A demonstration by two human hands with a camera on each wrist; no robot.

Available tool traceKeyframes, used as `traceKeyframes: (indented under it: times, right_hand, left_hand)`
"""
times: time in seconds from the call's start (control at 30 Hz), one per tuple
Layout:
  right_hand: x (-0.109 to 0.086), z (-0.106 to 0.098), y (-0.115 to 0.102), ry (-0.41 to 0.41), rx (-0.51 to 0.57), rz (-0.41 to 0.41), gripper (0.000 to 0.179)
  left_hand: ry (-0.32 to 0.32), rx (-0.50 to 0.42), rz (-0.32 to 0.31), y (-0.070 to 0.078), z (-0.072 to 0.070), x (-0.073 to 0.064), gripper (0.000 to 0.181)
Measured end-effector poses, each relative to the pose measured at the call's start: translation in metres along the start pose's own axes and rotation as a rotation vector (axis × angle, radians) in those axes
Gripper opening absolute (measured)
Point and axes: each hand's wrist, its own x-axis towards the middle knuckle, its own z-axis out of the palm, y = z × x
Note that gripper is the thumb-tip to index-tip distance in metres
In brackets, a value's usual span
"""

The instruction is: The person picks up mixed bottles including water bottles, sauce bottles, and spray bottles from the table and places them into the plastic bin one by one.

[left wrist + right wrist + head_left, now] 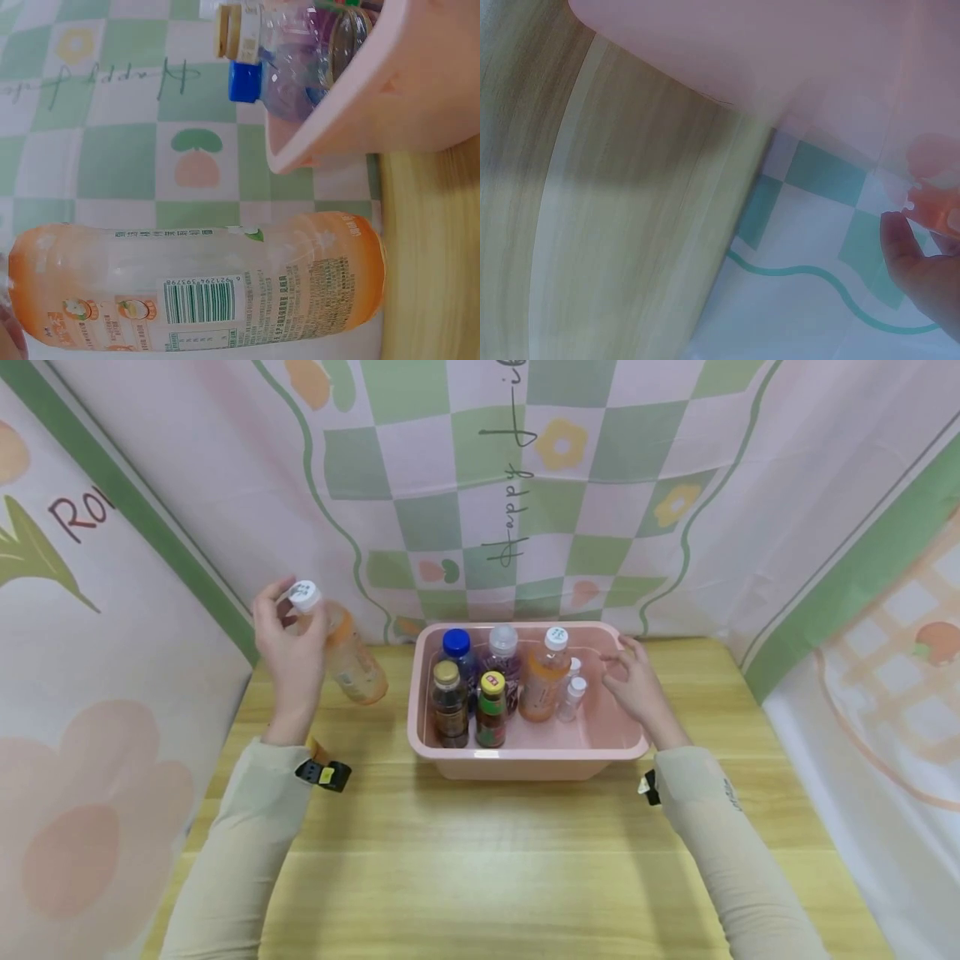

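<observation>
My left hand (288,647) grips a clear plastic drink bottle (352,664) near its white cap, left of a pink plastic bin (525,768). The bottle is tilted, and its orange-tinted ends and barcode label show in the left wrist view. My right hand (637,685) hovers at the bin's right rim with fingers loosely bent and nothing plainly held. Standing in the bin are a similar orange drink bottle (542,685), small clear bottles with white caps (572,700), a yellow-capped bottle (492,714), a gold-capped dark bottle (451,714), a blue-capped bottle (457,647) and a clear-capped purple bottle (502,652).
The bin stands on a wooden table (465,860), close to a checked curtain (510,510) at the back. A yellow-orange object (318,750) lies mostly hidden behind the left wrist. An orange patterned patch (934,210) beside the right fingers cannot be made out.
</observation>
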Motion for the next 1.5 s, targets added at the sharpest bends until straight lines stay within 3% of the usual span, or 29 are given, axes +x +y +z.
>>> traceKeyframes:
  times: [0.23, 0.7, 0.97, 1.5]
  right_hand:
    - [0.000, 0.001, 0.000, 0.008, 0.006, -0.011, 0.041]
    - [0.001, 0.003, 0.001, 0.005, 0.005, 0.000, 0.042]
    - [0.001, 0.001, 0.001, 0.013, 0.007, -0.009, 0.041]
    - [0.002, 0.002, 0.002, 0.016, 0.005, -0.018, 0.040]
  left_hand:
    - [-0.025, -0.014, 0.068, 0.009, 0.006, -0.004, 0.045]
    - [-0.073, -0.053, 0.134, 0.026, 0.014, -0.015, 0.044]
    - [-0.072, -0.061, 0.199, 0.032, 0.018, -0.016, 0.045]
    - [-0.061, -0.099, 0.232, 0.049, 0.028, -0.017, 0.041]
